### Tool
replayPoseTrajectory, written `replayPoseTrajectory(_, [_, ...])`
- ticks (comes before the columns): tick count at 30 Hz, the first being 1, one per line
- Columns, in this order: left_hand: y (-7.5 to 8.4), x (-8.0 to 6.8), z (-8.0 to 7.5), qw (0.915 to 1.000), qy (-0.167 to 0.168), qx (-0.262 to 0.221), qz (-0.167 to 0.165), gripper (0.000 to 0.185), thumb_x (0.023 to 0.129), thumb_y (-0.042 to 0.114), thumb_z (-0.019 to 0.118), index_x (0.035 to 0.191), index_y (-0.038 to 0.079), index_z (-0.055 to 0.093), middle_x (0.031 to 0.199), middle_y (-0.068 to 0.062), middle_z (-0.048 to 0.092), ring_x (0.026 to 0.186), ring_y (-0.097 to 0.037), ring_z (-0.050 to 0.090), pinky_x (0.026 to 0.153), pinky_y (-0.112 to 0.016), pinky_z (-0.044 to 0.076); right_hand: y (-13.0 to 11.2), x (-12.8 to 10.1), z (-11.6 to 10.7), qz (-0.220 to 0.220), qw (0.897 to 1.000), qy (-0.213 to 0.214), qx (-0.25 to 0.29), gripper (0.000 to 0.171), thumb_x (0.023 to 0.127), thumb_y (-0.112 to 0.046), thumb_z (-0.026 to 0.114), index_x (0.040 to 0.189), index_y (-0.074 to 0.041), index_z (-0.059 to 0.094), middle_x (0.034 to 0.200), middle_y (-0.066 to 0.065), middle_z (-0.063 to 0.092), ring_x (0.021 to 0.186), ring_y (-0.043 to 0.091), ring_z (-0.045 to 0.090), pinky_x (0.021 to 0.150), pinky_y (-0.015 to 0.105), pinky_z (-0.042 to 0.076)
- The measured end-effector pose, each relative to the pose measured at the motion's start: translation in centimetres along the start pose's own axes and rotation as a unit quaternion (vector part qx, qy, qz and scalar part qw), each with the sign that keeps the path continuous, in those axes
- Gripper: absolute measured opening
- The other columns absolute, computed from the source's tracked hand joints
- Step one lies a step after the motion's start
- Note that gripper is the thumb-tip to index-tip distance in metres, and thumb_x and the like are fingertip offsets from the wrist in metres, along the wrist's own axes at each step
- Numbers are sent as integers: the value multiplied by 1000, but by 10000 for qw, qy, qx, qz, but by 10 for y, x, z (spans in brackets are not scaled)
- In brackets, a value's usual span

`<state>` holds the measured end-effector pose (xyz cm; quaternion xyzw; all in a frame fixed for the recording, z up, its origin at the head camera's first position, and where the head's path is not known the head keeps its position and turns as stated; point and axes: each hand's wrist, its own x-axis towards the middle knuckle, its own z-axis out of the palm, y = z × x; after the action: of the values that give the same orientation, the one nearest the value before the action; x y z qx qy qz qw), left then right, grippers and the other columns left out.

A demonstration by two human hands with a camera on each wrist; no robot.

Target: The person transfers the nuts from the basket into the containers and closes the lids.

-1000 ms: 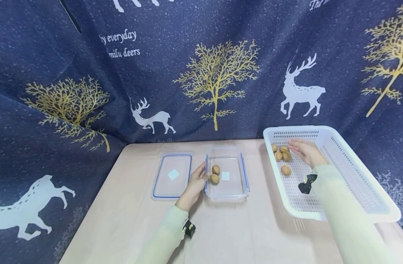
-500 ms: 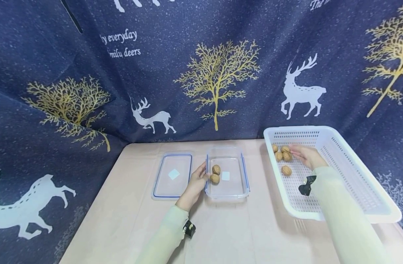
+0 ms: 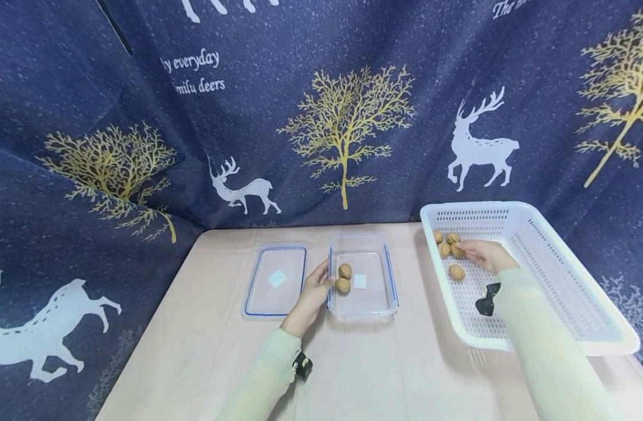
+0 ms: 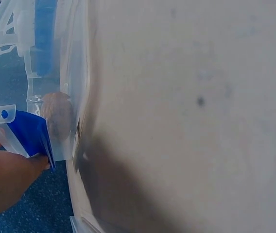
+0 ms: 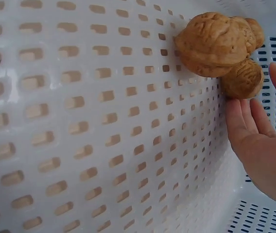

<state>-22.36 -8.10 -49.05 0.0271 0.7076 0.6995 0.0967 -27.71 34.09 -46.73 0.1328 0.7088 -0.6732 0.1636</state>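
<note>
My left hand (image 3: 310, 297) grips the left side of a clear food container (image 3: 378, 292); in the left wrist view, its thumb presses a blue side flap (image 4: 28, 131). Inside that container, against its left wall, lie two walnuts (image 3: 343, 285). Over at the right, my right hand (image 3: 491, 257) reaches into a white perforated basket (image 3: 476, 292). Its nearly straight fingertips touch a walnut (image 5: 243, 80), while the thumb stands apart from it. Several walnuts (image 3: 445, 250) cluster at the basket's left, and a single walnut (image 3: 456, 272) lies closer to me.
A clear lid (image 3: 290, 292) with a blue seal lies flat left of the container. The pale tablecloth (image 3: 353, 374) runs under everything. Behind the table hangs a dark blue curtain (image 3: 395, 175) printed with deer and trees.
My right hand has come toward me and slightly left, down to the walnut at the cluster's near right. My left hand and the container have stayed put.
</note>
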Motion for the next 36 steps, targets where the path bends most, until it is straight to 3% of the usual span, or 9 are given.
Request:
replayPoseTrajectory(2, [0, -1, 0, 10000, 0, -3, -3, 56, 97, -1, 45, 150, -1, 25, 154, -24, 24, 142, -37, 23, 117, -45, 22, 1, 0, 0, 55, 10000, -19, 43, 61, 94, -10, 61, 141, 13, 30, 82, -22, 56, 88, -3, 54, 118, 35, 25])
replayPoseTrajectory(4, [-1, -1, 0, 10000, -8, 1, -6, 56, 97, 0, 45, 150, -1, 25, 154, -24, 24, 142, -38, 22, 116, -45, 22, 3, 1, 1, 21, 9999, -77, 74, 69, 93, -7, 61, 143, 16, 20, 80, -22, 57, 77, -8, 55, 113, 29, 34])
replayPoseTrajectory(7, [-1, -2, 0, 10000, -35, -9, -48, 57, 97, 0, 45, 150, -1, 24, 155, -23, 23, 142, -37, 21, 117, -45, 21, 5, 0, 0, -75, 9996, -171, 217, 55, 92, -4, 61, 136, 15, 33, 80, -19, 60, 77, -6, 58, 99, 21, 46])
replayPoseTrajectory(10, [0, -3, 1, 9999, -68, -38, -69, 57, 98, 0, 45, 150, -1, 23, 155, -23, 21, 143, -38, 20, 117, -46, 20, 7, 0, -1, -126, 9989, -235, 379, 52, 91, -1, 61, 134, 14, 35, 81, -17, 62, 77, -5, 59, 85, 15, 50])
replayPoseTrajectory(14, [0, -4, 1, 9999, -83, -44, -47, 57, 97, -1, 45, 150, -3, 22, 154, -26, 20, 142, -39, 20, 116, -48, 20, 8, -1, 0, -184, 9991, -234, 299, 67, 92, -1, 61, 142, 18, 20, 81, -19, 61, 78, -5, 60, 83, 14, 51])
replayPoseTrajectory(17, [-1, -4, 1, 10000, -69, -23, -28, 57, 97, -1, 45, 150, -2, 23, 154, -25, 22, 142, -39, 21, 116, -47, 21, 9, -2, 0, -201, 9992, -218, 257, 69, 92, -2, 61, 142, 19, 18, 81, -18, 61, 79, -5, 60, 83, 14, 51])
replayPoseTrajectory(26, [-2, -3, 2, 10000, 6, 82, 7, 56, 97, -1, 45, 149, 0, 27, 153, -24, 26, 142, -38, 24, 116, -47, 23, 9, -4, -5, -357, 9987, -182, 314, 33, 91, 1, 60, 122, 5, 49, 82, -17, 65, 79, -3, 61, 77, 14, 52])
replayPoseTrajectory(31, [0, -3, 2, 10000, -24, 23, -8, 56, 97, -1, 44, 150, -1, 25, 154, -24, 25, 142, -38, 22, 117, -46, 22, 5, -7, -7, -454, 9987, -138, 162, 34, 91, -3, 63, 122, 1, 52, 83, -20, 64, 81, -2, 60, 78, 15, 51])
replayPoseTrajectory(36, [8, -6, 1, 9999, -118, -39, 3, 56, 97, -3, 43, 149, -3, 23, 154, -26, 22, 142, -40, 20, 117, -47, 20, 2, -6, -10, -574, 9970, -422, 286, 22, 94, -2, 57, 116, -3, 55, 86, -18, 66, 84, -1, 62, 81, 17, 51])
